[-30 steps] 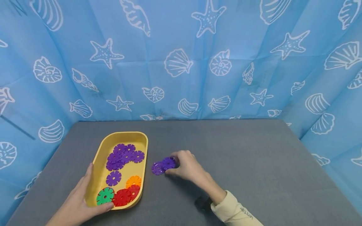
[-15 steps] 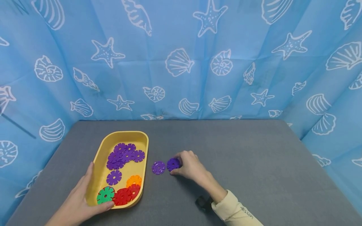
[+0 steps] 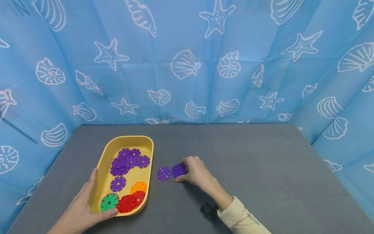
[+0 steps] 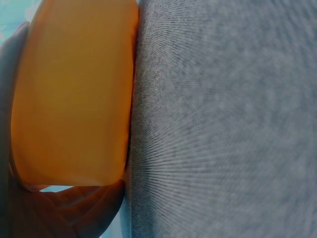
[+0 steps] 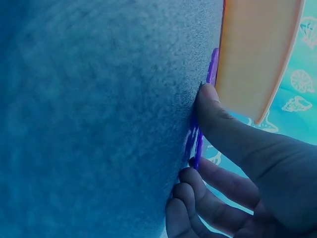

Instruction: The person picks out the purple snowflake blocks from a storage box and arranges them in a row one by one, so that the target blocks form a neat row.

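Note:
My left hand (image 3: 80, 203) holds the near left corner of a yellow tray (image 3: 99, 162), with the thumb across the near rim and the fingers along the left side. In the left wrist view the tray wall (image 4: 74, 99) rises between thumb and fingers. Right of the tray, my right hand (image 3: 197, 172) pinches a dark purple notched disc (image 3: 178, 170) between thumb and fingers, low over the cloth. The right wrist view shows that disc (image 5: 198, 148) edge-on, close to the surface. Just to its left, a shinier purple notched disc (image 3: 164, 174) lies flat.
Several purple discs (image 3: 124, 162) overlap in the tray's far half, with a single purple disc (image 3: 118, 184) nearer. At the tray's near end lie a green disc (image 3: 109, 202), red discs (image 3: 127, 203) and an orange disc (image 3: 138, 186). A blue shell-print curtain (image 3: 187, 91) hangs behind the grey table (image 3: 263, 169).
Earlier the pinched disc overlapped the shiny purple disc. My right hand has drawn it slightly right, and the two now lie side by side. The left hand and tray stay put.

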Demonstrator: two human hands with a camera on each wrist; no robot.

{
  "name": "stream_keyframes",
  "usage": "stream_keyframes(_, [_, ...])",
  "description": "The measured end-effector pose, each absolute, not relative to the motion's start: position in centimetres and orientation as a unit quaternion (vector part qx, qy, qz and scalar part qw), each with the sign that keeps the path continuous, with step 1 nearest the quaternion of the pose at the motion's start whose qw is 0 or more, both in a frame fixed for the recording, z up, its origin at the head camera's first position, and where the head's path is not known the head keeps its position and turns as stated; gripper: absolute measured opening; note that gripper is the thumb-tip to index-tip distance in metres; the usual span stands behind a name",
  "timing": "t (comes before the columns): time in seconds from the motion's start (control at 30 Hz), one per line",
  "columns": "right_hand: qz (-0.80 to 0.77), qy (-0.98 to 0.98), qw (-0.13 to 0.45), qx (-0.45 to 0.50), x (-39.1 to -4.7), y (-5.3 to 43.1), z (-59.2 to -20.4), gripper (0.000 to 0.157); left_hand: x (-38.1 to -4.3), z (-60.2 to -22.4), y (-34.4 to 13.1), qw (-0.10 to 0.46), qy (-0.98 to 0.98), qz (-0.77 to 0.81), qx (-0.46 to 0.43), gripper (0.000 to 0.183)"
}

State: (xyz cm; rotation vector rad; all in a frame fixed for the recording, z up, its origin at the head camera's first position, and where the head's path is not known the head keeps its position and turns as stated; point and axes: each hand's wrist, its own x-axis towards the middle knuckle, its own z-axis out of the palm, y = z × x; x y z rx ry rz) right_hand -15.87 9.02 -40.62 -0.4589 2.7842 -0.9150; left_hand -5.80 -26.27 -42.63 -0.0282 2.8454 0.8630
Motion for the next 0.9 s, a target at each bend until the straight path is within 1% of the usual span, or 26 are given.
stream_keyframes(0.6, [-0.288, 0.940, 0.082, -0.160, -15.4, 8.9, -40.4, 0.061, -5.9, -42.5, -26.2, 0.093, 0.951, 0.295, -0.017, 0.138])
stream_keyframes(0.73, [-0.288, 0.940, 0.073, -0.164, -15.1, 8.8, -40.2, 0.060, -6.0, -42.5, -26.2, 0.101, 0.950, 0.294, -0.023, 0.138])
stream_keyframes(0.9, [-0.305, 0.933, 0.050, -0.185, -15.0, 8.4, -39.7, 0.054, -5.9, -42.6, -26.2, 0.094, 0.951, 0.294, -0.019, 0.139])
